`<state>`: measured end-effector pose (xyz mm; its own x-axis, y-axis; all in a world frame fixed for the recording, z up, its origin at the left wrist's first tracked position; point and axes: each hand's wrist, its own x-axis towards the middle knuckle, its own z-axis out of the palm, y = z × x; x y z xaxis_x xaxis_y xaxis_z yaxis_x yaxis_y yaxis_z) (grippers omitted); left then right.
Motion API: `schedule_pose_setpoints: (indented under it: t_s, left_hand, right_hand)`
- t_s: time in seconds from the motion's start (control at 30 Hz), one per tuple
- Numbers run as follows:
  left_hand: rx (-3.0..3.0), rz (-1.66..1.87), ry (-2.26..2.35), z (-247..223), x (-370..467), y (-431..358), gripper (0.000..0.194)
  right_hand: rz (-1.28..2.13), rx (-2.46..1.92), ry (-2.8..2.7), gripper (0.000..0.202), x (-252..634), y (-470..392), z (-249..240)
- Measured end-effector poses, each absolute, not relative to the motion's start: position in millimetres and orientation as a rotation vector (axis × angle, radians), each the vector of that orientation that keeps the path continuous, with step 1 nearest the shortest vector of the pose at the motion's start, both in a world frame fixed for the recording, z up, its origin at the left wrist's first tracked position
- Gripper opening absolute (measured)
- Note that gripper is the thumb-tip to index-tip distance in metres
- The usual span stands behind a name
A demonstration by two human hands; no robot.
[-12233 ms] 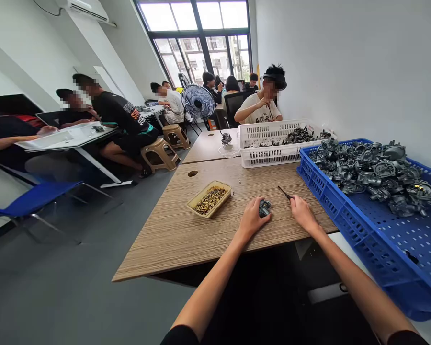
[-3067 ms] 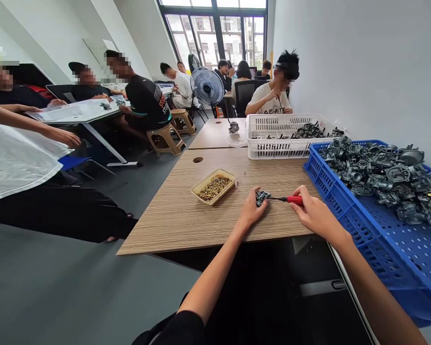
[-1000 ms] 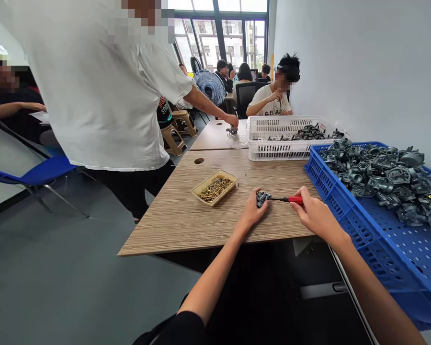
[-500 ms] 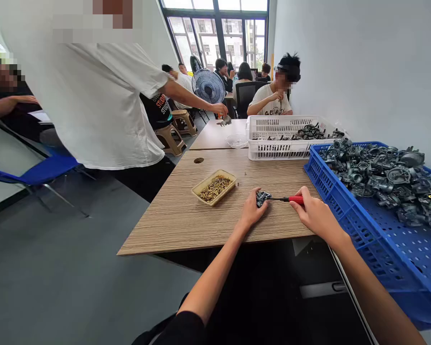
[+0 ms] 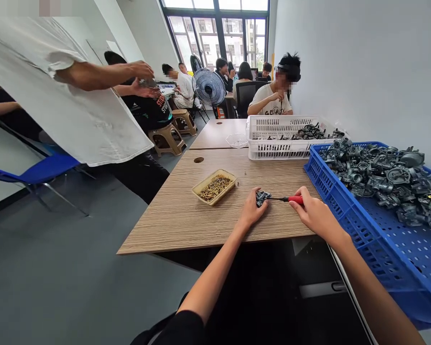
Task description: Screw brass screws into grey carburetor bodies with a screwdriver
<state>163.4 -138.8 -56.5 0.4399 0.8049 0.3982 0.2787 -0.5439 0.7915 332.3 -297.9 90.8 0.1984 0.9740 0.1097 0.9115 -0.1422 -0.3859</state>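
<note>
My left hand (image 5: 252,209) is closed around a small grey metal carburetor (image 5: 263,197) and keeps it against the wooden table (image 5: 172,218). In my right hand (image 5: 311,211) is a screwdriver (image 5: 294,199) with a red handle, lying nearly level. Its dark shaft points left and its tip meets the carburetor; the exact spot is too small to make out. Left of my hands stands a cream tray (image 5: 197,197) holding many brass-coloured small parts. A couple of tiny metal pieces (image 5: 237,184) lie beside that tray.
To my right a blue crate (image 5: 371,230) holds a heap of carburetors (image 5: 388,172). Behind it stands a white basket (image 5: 273,152) with more of them. A person in a white shirt (image 5: 104,124) stands at the left; another person (image 5: 273,98) sits across the table.
The standing person has moved left and drawn the arm back from the far table, bringing a metal part toward a seated person. My hands and the screwdriver look almost unchanged.
</note>
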Motion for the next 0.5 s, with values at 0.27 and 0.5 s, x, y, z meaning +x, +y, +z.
schedule_pose_setpoints:
  t_s: [0.27, 0.5]
  left_hand:
    - [2.055, 1.048, 0.912, -56.1, 163.8, -139.1, 0.049]
    - [2.057, 1.054, 0.903, -55.5, 164.0, -138.8, 0.049]
  right_hand:
    - [0.257, -2.024, -1.790, 0.014, 331.9, -299.3, 89.7]
    - [0.284, -1.944, -1.830, 0.015, 331.6, -299.0, 89.7]
